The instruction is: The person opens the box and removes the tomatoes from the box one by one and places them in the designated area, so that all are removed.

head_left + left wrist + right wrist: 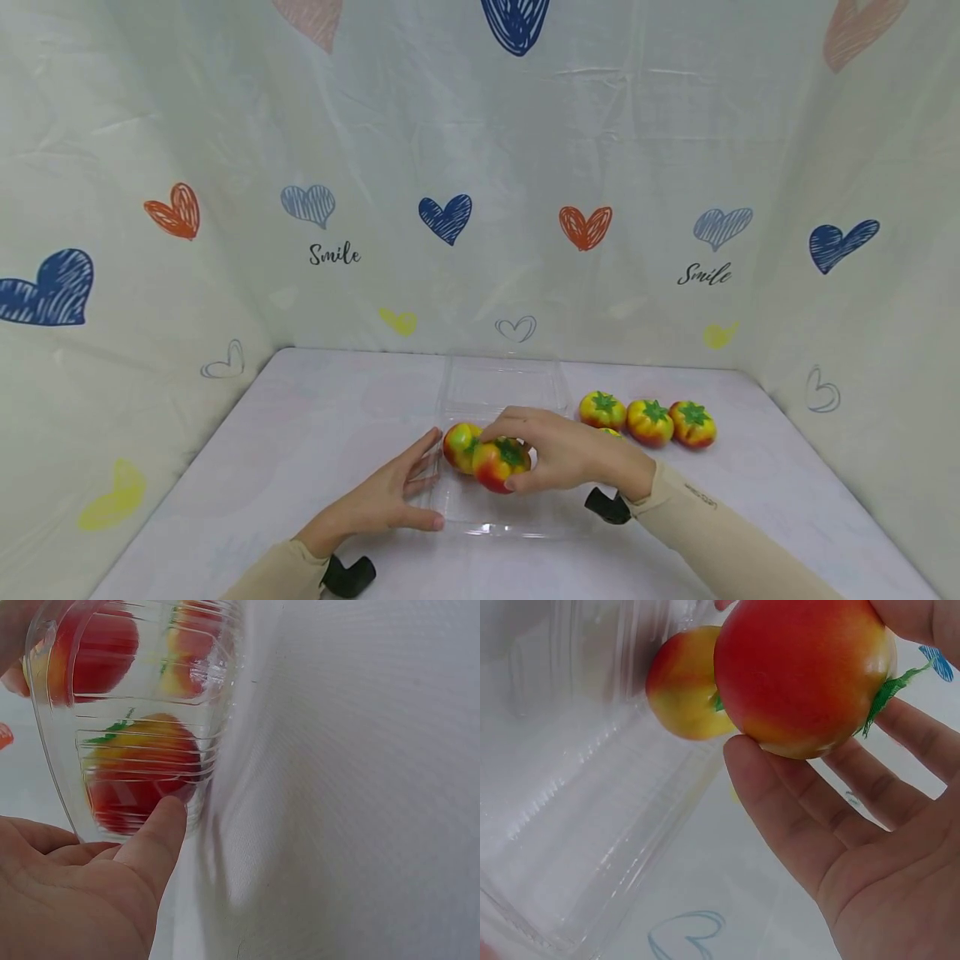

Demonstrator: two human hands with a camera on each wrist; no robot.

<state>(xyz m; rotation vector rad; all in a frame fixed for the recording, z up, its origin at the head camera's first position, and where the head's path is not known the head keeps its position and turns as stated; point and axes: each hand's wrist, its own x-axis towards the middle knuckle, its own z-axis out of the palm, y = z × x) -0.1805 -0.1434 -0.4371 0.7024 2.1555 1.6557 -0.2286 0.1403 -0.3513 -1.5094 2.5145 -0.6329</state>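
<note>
Clear plastic forms the open clamshell container (501,392) on the white surface (300,425). The right hand (570,454) has its grip closed around a red-and-yellow tomato (501,465), held over the container's near tray, just beside a second tomato (460,444) already inside. The left hand (386,496) lies with straight fingers against the container's left wall. Three more tomatoes (649,421) sit in a row to the right.

"Smile" in black script on the backdrop cloth (480,167), twice: under the left pale-blue heart (308,204) and under the right one (722,227). Sleeve print unreadable.
</note>
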